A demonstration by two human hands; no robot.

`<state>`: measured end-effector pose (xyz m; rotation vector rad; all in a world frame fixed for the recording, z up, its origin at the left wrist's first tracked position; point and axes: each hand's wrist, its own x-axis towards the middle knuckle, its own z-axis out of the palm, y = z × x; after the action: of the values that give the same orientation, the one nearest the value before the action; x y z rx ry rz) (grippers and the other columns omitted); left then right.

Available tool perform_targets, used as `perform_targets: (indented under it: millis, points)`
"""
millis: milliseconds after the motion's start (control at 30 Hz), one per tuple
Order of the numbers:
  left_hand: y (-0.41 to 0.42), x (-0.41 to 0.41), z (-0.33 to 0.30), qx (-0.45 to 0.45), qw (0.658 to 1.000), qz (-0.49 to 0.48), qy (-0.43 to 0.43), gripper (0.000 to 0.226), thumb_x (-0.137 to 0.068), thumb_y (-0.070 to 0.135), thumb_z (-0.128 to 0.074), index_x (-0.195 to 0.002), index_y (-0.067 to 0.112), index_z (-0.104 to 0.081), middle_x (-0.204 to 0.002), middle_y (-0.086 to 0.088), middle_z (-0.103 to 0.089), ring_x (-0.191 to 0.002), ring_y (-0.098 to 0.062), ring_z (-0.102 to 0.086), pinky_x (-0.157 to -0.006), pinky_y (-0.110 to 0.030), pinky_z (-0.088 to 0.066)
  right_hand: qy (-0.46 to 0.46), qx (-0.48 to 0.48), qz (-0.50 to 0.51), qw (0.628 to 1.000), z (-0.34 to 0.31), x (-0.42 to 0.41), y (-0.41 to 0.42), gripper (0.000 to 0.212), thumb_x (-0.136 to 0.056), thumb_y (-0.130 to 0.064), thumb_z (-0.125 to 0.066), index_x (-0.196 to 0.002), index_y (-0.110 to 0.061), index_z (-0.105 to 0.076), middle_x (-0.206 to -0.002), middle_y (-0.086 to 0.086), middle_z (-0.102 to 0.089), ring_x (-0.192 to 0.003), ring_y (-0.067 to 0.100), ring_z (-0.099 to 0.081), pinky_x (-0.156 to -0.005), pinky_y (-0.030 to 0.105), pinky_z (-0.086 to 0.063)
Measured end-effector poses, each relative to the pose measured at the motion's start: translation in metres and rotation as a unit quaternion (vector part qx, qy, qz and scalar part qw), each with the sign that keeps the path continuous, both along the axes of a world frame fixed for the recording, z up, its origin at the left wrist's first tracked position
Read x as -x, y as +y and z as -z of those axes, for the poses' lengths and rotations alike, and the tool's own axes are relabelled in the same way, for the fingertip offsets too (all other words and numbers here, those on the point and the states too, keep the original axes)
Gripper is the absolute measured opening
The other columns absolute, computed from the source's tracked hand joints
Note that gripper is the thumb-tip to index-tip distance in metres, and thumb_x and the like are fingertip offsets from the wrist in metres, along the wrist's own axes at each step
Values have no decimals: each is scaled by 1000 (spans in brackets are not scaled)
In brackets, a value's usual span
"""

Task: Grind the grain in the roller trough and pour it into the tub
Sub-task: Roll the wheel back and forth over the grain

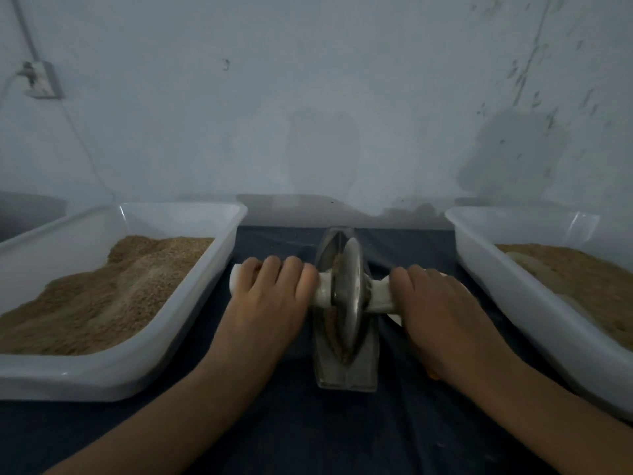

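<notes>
Where both forearms reach in from the near edge over a dark cloth (294, 430), the metal roller trough (346, 368) lies lengthwise between them, its near end blunt and its far end pointing at the wall; brown grain (334, 325) sits in its channel beside the upright metal wheel (352, 289); a white handle (322, 287) runs crosswise through the wheel; the left hand (270, 296) rests over the handle's left part with fingers curled round it; the right hand (442, 310) covers the right part, its fingers wrapped over it; a white tub (102, 371) of tan ground grain (102, 303) stands just left, another white tub (534, 303) with similar meal just right; farther back rises a pale wall (308, 80) bearing a socket (39, 80).
</notes>
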<state>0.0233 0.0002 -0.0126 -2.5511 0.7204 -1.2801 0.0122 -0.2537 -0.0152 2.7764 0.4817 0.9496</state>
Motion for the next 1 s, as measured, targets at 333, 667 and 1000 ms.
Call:
perform_targets:
  millis: [333, 667, 1000]
  points:
    - [-29, -115, -12, 69, 983, -88, 147, 28, -86, 19, -71, -104, 18, -49, -106, -5, -60, -99, -27, -58, -87, -37, -42, 164, -48, 98, 980, -46, -123, 10, 23, -79, -32, -74, -95, -30, -58, -87, -2, -60, -72, 21, -49, -61, 32, -34]
    - [-1, -13, -6, 32, 987, -20, 159, 48, -67, 24, -75, -108, 20, -52, -104, -1, -54, -93, -24, -53, -88, -42, -41, 120, -11, -16, 993, -28, -11, 7, 39, -78, -25, -67, -91, -30, -30, -83, -14, -42, -68, 8, -40, -60, 34, -34]
    - [-17, -77, -28, 84, 967, -137, 200, 27, -105, 30, -23, -102, 17, -46, -91, -1, -57, -73, -25, -52, -61, -37, -37, 78, -128, 37, 988, -34, -65, 19, 67, -98, -69, -8, -70, -28, -53, -68, -7, -58, -65, 16, -55, -64, 37, -46]
